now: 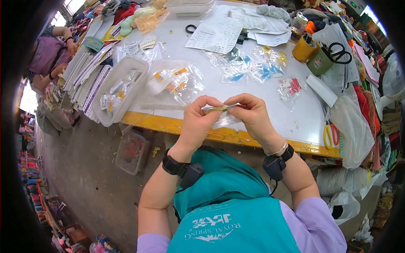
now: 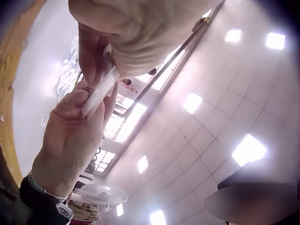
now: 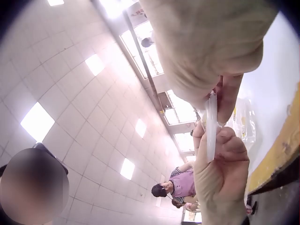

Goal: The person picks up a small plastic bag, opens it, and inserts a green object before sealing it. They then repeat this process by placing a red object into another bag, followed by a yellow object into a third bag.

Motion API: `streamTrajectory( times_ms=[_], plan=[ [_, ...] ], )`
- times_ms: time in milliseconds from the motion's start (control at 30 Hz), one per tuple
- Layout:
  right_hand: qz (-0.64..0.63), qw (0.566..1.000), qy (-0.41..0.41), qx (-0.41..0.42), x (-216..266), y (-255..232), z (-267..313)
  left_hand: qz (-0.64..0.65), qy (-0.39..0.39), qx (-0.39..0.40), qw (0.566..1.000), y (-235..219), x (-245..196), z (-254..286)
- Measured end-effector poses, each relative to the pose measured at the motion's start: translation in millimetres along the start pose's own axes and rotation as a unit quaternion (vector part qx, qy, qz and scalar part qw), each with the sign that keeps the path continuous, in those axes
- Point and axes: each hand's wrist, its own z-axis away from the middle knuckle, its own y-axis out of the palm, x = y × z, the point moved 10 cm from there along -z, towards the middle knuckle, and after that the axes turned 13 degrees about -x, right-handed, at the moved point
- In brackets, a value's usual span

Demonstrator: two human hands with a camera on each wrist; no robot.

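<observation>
Close over the table's front edge, both hands work at one small clear plastic bag point(image 1: 227, 121). My left hand point(image 1: 197, 122) pinches its left side between thumb and fingers. On the other side, my right hand point(image 1: 253, 118) pinches the bag near its top edge. Something yellowish shows through the plastic between the fingertips; its kind I cannot tell. From the left wrist the bag point(image 2: 100, 93) looks like a whitish folded strip between the hands. The right wrist view shows the bag point(image 3: 212, 129) edge-on, hanging from the fingers.
Bags with orange-and-white pieces point(image 1: 179, 80) lie ahead on the white table point(image 1: 168, 42), left of bags with blue pieces point(image 1: 263, 71). A plastic bin point(image 1: 137, 65) stands left. Scissors point(image 1: 331, 134) lie at the right edge, near a green can point(image 1: 319, 63). Another person point(image 1: 48, 55) is far left.
</observation>
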Motion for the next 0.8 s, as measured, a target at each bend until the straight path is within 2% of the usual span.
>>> streamTrajectory(
  times_ms=[200, 300, 433, 500, 600, 700, 800],
  plan=[
    [-0.121, 0.990, 0.074, -0.018, -13, 0, 0, 0.002, 0.038, 0.036, 0.999, 0, -8, 6],
    [-0.158, 0.982, 0.100, -0.011, -13, 4, 2, -0.048, 0.134, 0.089, 0.986, 3, -27, 11],
    [-0.198, 0.971, 0.130, -0.015, -13, 5, 4, -0.058, 0.167, 0.093, 0.980, 11, -44, 26],
    [-0.209, 0.968, 0.142, -0.005, -16, 8, 6, -0.115, 0.196, 0.088, 0.970, 9, -41, 26],
    [-0.214, 0.968, 0.133, 0.004, -13, 15, 9, -0.093, 0.210, 0.064, 0.971, 1, -36, 21],
    [-0.207, 0.972, 0.108, 0.030, 6, 22, 12, -0.006, 0.130, 0.027, 0.991, -4, -25, 15],
    [-0.081, 0.996, 0.009, 0.025, 13, 20, 11, 0.076, 0.068, -0.002, 0.995, -7, -11, 11]
  ],
)
